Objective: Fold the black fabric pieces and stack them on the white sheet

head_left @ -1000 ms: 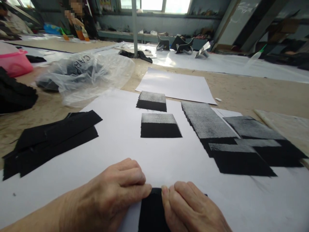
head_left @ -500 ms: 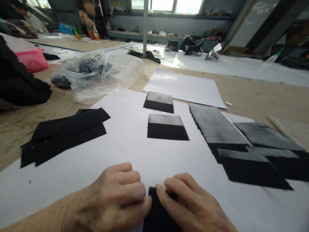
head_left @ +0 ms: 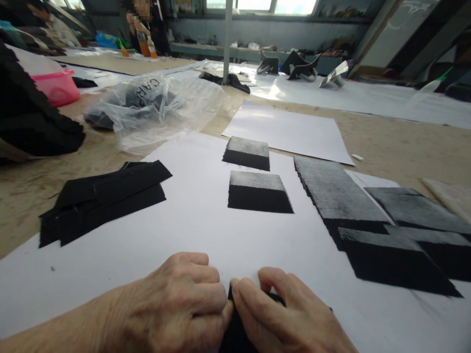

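Note:
Between my hands at the lower middle lies a black fabric piece (head_left: 238,329), partly hidden by my fingers. My left hand (head_left: 184,299) is closed, its thumb and curled fingers pinching the piece's left edge. Over the top and right side of the same piece, my right hand (head_left: 283,309) is closed, with thumb and fingertips pressed down near the top corner. Both rest on a large white sheet (head_left: 191,230). Farther up the sheet sit two small black pieces with greyish coated bands, the nearer piece (head_left: 259,198) and the farther piece (head_left: 248,152).
Black strips (head_left: 106,196) are piled at left. Larger grey-banded black pieces (head_left: 397,255) overlap at right. Beyond are a clear plastic bag (head_left: 147,108), a second white sheet (head_left: 290,130), a pink container (head_left: 59,86) and a metal pole (head_left: 227,44). A person (head_left: 142,24) is across the room.
My right thumb and fingertips have shifted left across the top of the black fabric piece, covering more of it. The whole view has shifted slightly.

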The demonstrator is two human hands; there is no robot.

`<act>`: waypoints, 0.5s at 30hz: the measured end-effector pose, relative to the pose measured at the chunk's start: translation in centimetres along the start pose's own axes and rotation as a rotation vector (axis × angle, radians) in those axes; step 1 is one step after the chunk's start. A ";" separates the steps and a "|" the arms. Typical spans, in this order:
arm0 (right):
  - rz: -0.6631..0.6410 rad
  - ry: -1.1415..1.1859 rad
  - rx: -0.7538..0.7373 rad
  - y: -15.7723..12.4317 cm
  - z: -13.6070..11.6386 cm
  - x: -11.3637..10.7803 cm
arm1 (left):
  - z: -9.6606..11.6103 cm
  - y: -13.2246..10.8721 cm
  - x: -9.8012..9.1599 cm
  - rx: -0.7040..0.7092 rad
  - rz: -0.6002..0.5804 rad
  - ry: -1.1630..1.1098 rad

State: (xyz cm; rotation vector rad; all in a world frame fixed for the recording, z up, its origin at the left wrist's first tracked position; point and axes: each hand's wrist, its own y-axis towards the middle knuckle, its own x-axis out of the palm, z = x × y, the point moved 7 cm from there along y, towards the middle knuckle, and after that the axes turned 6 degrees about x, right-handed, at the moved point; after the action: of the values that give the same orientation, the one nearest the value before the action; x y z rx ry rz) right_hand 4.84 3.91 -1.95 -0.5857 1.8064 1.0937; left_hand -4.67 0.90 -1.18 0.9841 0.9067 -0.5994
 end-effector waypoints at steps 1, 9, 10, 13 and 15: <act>0.001 0.015 -0.019 0.0 -0.1 0.0 | -0.1 0.0 0.0 -0.007 -0.004 -0.011; -0.014 0.095 0.185 -1.7 2.8 -0.9 | -0.9 0.0 -0.1 -0.092 0.007 -0.087; -0.033 0.073 0.205 -1.9 3.0 -0.9 | -0.9 -0.1 -0.2 -0.108 0.008 -0.103; -0.065 0.065 0.190 -2.2 3.0 -0.6 | -1.4 -0.1 -0.7 -0.178 0.110 -0.135; -0.032 0.042 0.154 -2.0 2.7 -0.4 | -2.0 0.0 -1.1 -0.230 0.232 -0.070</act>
State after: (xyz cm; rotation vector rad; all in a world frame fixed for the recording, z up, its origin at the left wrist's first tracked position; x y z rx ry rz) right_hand 7.82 5.27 -2.98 -0.5474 1.8919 0.9178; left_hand -6.00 2.73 -0.77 0.8405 0.7673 -0.3232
